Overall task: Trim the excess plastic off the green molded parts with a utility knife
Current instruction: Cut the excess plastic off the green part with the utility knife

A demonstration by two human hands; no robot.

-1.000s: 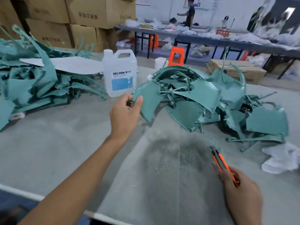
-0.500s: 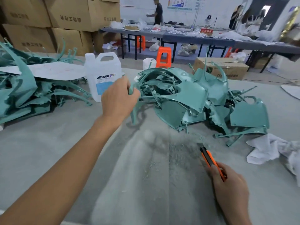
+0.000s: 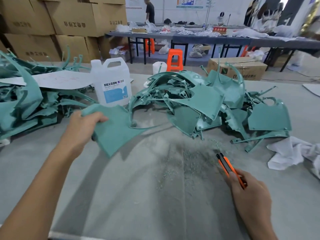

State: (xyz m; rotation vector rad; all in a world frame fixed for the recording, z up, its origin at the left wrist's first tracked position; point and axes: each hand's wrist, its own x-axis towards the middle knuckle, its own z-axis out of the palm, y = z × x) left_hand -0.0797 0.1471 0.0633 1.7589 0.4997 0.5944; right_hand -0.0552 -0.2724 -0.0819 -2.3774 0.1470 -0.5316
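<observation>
The grey surface (image 3: pixel 52 170) in front of me is dusted with green shavings (image 3: pixel 187 160) between my arms. My left hand (image 3: pixel 81 129) grips a flat green part (image 3: pixel 117 129) by its upper corner, thumb on top and fingers curled under, holding it tilted above the surface, just left of the pile (image 3: pixel 204 101) of parts. My right hand (image 3: pixel 249 196) is wrapped round the orange knife (image 3: pixel 226 163), its tip pointing away from me over the shavings; I cannot tell whether the blade is out. A second pile (image 3: pixel 26 104) lies far left, a white jug (image 3: pixel 112 84) stands between the two, and a white cloth (image 3: pixel 290 153) sits crumpled at the right. Cardboard boxes (image 3: pixel 69 23) are stacked behind.
</observation>
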